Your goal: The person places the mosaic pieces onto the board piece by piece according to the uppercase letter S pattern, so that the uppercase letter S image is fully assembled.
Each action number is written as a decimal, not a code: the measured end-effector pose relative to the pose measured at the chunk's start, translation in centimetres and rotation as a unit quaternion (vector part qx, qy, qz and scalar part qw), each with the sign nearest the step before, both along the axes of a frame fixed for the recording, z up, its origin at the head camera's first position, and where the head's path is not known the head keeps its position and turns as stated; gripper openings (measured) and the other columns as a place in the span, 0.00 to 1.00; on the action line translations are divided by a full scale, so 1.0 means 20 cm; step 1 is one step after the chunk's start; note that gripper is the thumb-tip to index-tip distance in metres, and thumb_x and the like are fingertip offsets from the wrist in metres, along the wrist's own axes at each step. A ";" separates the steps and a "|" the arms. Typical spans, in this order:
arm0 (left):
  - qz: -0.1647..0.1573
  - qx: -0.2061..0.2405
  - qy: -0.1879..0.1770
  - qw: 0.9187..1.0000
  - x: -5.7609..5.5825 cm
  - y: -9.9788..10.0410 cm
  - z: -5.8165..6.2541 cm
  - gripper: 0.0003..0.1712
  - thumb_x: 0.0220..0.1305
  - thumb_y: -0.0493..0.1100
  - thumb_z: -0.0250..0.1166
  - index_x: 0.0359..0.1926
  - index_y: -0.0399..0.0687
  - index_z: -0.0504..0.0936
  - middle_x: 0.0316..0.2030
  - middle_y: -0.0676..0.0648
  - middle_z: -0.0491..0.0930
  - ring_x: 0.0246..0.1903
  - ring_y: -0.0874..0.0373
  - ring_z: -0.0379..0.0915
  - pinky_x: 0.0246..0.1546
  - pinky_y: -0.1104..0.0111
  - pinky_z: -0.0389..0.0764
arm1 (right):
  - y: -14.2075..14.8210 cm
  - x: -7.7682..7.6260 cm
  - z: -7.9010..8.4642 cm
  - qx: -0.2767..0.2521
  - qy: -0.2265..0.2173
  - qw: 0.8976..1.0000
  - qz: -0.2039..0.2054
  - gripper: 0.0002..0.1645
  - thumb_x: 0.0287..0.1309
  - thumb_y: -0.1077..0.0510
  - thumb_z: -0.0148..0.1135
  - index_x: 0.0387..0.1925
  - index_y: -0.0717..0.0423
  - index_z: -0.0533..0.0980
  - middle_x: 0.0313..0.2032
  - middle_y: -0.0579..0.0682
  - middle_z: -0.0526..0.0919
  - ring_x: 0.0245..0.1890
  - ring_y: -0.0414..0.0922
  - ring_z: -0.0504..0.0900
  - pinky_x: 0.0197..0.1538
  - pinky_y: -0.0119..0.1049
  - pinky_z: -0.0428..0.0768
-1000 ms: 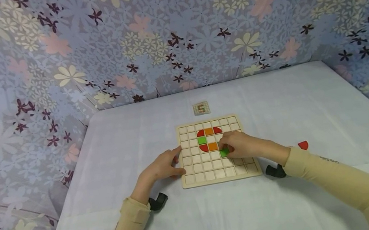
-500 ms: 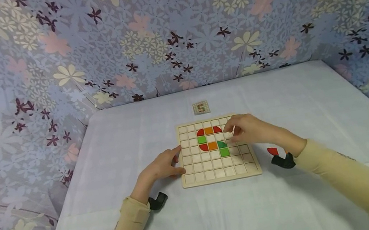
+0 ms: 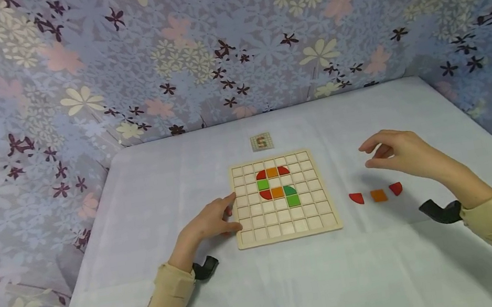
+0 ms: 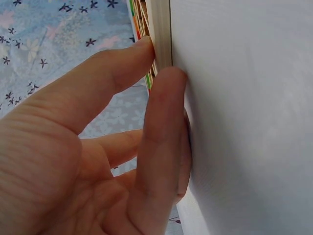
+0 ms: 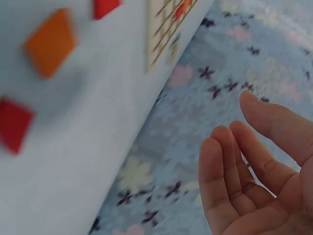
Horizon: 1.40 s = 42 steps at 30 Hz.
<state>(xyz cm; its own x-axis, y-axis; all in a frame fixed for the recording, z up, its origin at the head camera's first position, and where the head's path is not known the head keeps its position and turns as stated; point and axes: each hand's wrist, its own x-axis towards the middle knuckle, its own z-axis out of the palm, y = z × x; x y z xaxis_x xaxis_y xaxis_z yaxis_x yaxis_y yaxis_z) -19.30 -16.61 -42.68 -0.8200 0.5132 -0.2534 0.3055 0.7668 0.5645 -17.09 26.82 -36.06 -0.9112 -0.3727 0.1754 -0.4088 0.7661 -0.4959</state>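
Observation:
A wooden grid board (image 3: 288, 229) lies on the white-covered table, with red, orange and green tiles set in its squares. Among them are a green square tile (image 3: 293, 200) and a dark green rounded tile (image 3: 289, 190) right above it. My left hand (image 3: 207, 221) rests at the board's left edge, thumb and index fingertip touching the rim. In the left wrist view the board's edge (image 4: 163, 29) meets these fingertips. My right hand (image 3: 398, 153) hovers right of the board, fingers loosely bent and holding nothing. Below it lie a red rounded tile (image 3: 356, 198), an orange square tile (image 3: 378, 195) and another red rounded tile (image 3: 396, 188).
Behind the board lies a small pattern card (image 3: 262, 142) showing an S-like shape on a grid. A flowered cloth (image 3: 192, 50) hangs behind the table (image 3: 173, 175). Black wrist mounts (image 3: 441, 211) sit under both wrists.
My right hand has let go at the green tiles, lifted off the board and moved right, over the three loose tiles. My left hand has stayed at the board's edge.

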 end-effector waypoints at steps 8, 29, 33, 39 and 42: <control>-0.001 0.005 0.003 1.000 0.00 -0.01 -0.01 0.48 0.54 0.44 0.72 0.70 0.34 0.56 0.34 0.49 0.69 0.23 0.60 0.68 0.31 0.68 0.67 | 0.17 0.07 -0.06 0.005 -0.036 0.998 -0.058 0.21 0.52 0.53 0.70 0.47 0.58 0.78 0.43 0.55 0.79 0.33 0.38 0.80 0.32 0.34 0.76; -0.009 0.017 0.003 1.000 0.01 0.00 -0.01 0.49 0.54 0.44 0.72 0.70 0.33 0.56 0.32 0.48 0.69 0.23 0.59 0.66 0.29 0.68 0.66 | 0.31 0.15 -0.34 0.034 -0.084 0.995 -0.032 0.24 0.45 0.54 0.74 0.44 0.61 0.79 0.41 0.52 0.79 0.34 0.46 0.79 0.36 0.35 0.77; -0.008 0.015 0.000 1.000 0.01 0.00 -0.01 0.49 0.54 0.44 0.72 0.70 0.33 0.56 0.32 0.48 0.69 0.22 0.60 0.67 0.29 0.68 0.66 | 0.28 0.14 -0.34 0.046 -0.076 0.996 -0.032 0.21 0.44 0.56 0.74 0.42 0.60 0.80 0.39 0.51 0.79 0.33 0.45 0.78 0.36 0.36 0.77; -0.008 0.005 0.006 1.000 0.01 0.00 0.01 0.48 0.54 0.44 0.72 0.70 0.34 0.56 0.32 0.49 0.69 0.23 0.60 0.66 0.30 0.68 0.66 | 0.26 0.13 -0.34 0.054 -0.050 0.997 -0.017 0.17 0.44 0.60 0.74 0.39 0.58 0.80 0.36 0.47 0.79 0.31 0.44 0.78 0.35 0.36 0.77; -0.009 0.002 0.010 1.000 0.01 -0.01 0.01 0.48 0.54 0.44 0.72 0.70 0.34 0.56 0.32 0.49 0.69 0.24 0.60 0.65 0.30 0.68 0.65 | 0.25 0.12 -0.35 0.056 -0.041 0.998 -0.009 0.16 0.44 0.61 0.74 0.38 0.58 0.80 0.35 0.46 0.78 0.30 0.43 0.78 0.34 0.36 0.77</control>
